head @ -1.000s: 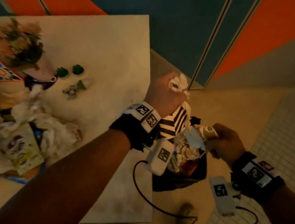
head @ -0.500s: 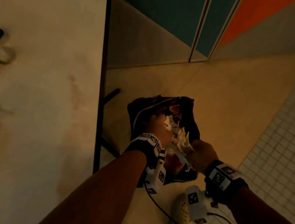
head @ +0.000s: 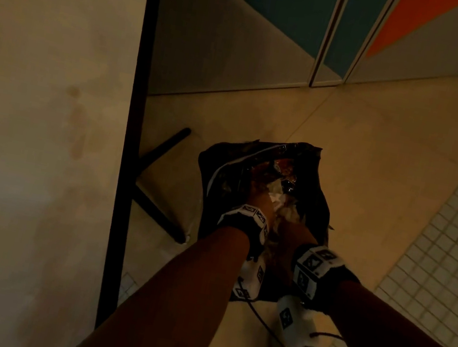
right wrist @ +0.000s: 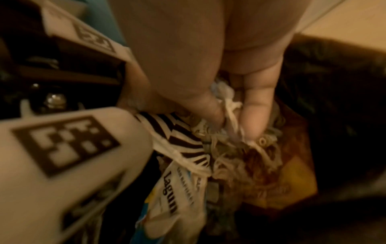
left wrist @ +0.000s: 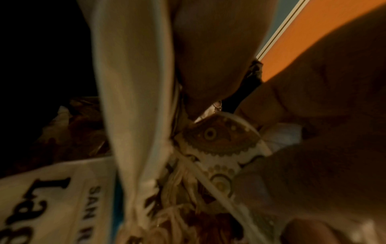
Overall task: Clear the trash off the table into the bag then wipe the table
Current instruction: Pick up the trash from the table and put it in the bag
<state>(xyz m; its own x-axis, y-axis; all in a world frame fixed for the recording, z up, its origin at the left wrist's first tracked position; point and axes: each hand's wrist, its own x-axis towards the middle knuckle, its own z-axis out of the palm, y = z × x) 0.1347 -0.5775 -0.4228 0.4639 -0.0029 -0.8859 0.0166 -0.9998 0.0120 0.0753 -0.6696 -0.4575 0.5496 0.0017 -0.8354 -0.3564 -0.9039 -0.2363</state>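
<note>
Wrappers (right wrist: 177, 206) inside black bag (head: 213, 170)

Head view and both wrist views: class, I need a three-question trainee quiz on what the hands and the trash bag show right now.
1. True or false: the black trash bag stands on the table.
2. Where are both hands? A) on the table B) inside the bag's mouth C) at the person's sides
3. What does the right hand pinch?

Key: 1 false, it stands on the floor. 2 B. 3 crumpled white paper in the bag.

Public eatery or canteen, tiled floor (head: 435, 264), colour-panelled wall (head: 304, 18)
</note>
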